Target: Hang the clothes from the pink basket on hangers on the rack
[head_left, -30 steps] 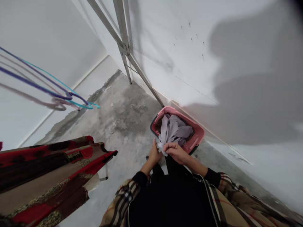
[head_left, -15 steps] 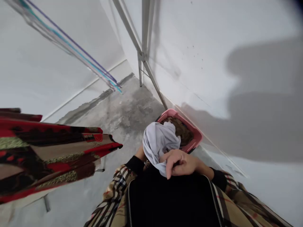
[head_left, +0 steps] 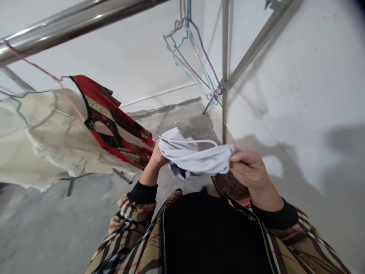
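Observation:
A light grey-white garment (head_left: 196,154) is stretched between my two hands in front of my chest, its fabric gathered in folds. I cannot make out which kind of garment it is. My left hand (head_left: 159,155) grips its left end, with the fingers partly hidden behind the cloth. At the right end, my right hand (head_left: 249,167) pinches the edge between thumb and fingers. A dark patch shows on the underside of the cloth near the left.
A metal rail (head_left: 85,26) crosses the upper left. From it hang a red patterned garment (head_left: 114,125) and a cream garment (head_left: 65,140). Several bare wire hangers (head_left: 196,57) hang further right. A pink basket (head_left: 245,201) with brown cloth sits low, partly hidden, beside the wall.
The bunched garment has been raised and spread sideways between my hands, which have moved apart. My view has shifted, bringing the rail and hangers into sight.

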A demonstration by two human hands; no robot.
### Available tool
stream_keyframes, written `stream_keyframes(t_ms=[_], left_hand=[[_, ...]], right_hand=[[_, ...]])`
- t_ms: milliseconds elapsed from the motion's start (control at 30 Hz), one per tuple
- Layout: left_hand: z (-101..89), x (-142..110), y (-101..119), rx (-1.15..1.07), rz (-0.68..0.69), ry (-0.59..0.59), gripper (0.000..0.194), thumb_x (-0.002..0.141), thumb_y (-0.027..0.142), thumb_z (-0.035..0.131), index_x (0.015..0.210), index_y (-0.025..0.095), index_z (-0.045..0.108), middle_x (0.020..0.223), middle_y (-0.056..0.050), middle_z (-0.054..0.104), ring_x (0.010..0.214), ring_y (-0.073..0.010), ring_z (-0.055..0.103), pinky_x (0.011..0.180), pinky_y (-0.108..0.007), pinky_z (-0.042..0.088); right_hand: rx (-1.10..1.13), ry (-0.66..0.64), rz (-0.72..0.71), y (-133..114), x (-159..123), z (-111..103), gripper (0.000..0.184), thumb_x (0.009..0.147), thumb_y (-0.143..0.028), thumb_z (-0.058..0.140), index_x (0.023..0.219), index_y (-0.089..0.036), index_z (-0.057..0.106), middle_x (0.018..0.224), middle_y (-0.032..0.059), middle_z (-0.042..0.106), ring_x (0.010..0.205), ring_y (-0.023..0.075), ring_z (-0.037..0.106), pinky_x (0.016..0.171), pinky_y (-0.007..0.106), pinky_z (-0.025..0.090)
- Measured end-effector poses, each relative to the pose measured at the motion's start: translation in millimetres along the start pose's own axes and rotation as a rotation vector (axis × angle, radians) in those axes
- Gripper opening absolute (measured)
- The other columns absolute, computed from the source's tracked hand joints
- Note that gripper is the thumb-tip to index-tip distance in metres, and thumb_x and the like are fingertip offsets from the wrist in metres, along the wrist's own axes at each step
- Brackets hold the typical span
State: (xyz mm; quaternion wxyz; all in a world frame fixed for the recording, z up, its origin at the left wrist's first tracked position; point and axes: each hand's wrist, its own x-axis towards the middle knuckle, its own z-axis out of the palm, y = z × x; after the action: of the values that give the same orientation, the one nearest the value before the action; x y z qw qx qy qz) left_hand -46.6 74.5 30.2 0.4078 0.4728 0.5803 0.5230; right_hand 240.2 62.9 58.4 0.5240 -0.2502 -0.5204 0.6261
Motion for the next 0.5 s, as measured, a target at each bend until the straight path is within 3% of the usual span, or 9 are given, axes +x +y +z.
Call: stream_keyframes(t_ms=[100, 200, 367, 500], left_hand=[[-28.8, 2, 14, 0.063, 0.041, -0.094, 0.035, 0.07, 0.034, 0.074, 0.098, 0.014, 0.071, 0.092, -0.007, 0.074, 0.093, -0.0248, 0.066, 0.088, -0.036, 0.052], [-60.9, -6, 21, 0.153, 0.031, -0.089, 0.035, 0.072, 0.036, 0.072, 0.098, 0.013, 0.072, 0.096, -0.007, 0.075, 0.093, -0.0235, 0.067, 0.09, -0.034, 0.05], [-111.4, -23, 25, 0.379, -0.01, 0.093, 0.031, 0.075, 0.033, 0.065, 0.1, 0.016, 0.073, 0.095, -0.005, 0.076, 0.091, -0.0231, 0.068, 0.083, -0.031, 0.052], [-139.5, -40, 34, 0.551, -0.025, 0.243, 0.027, 0.076, 0.029, 0.062, 0.097, 0.017, 0.073, 0.091, -0.004, 0.076, 0.089, -0.0226, 0.068, 0.082, -0.029, 0.051]], right_hand=[[0.089, 0.077, -0.085, -11, 31, 26, 0.016, 0.068, -0.035, 0.083, 0.082, -0.033, 0.076, 0.061, -0.0048, 0.065, 0.052, 0.0098, 0.056, 0.049, 0.023, 0.048], [0.092, 0.086, -0.12, -19, 60, 52, 0.018, 0.067, -0.034, 0.084, 0.083, -0.033, 0.075, 0.068, -0.0062, 0.069, 0.057, 0.0098, 0.061, 0.052, 0.023, 0.052], [0.048, -0.012, -0.176, -19, 95, 90, 0.022, 0.072, -0.033, 0.081, 0.092, -0.034, 0.072, 0.082, -0.0072, 0.071, 0.075, 0.0119, 0.067, 0.06, 0.025, 0.057], [0.01, -0.085, -0.201, -17, 109, 125, 0.022, 0.075, -0.033, 0.078, 0.096, -0.034, 0.071, 0.084, -0.0066, 0.07, 0.081, 0.0125, 0.067, 0.062, 0.025, 0.058]])
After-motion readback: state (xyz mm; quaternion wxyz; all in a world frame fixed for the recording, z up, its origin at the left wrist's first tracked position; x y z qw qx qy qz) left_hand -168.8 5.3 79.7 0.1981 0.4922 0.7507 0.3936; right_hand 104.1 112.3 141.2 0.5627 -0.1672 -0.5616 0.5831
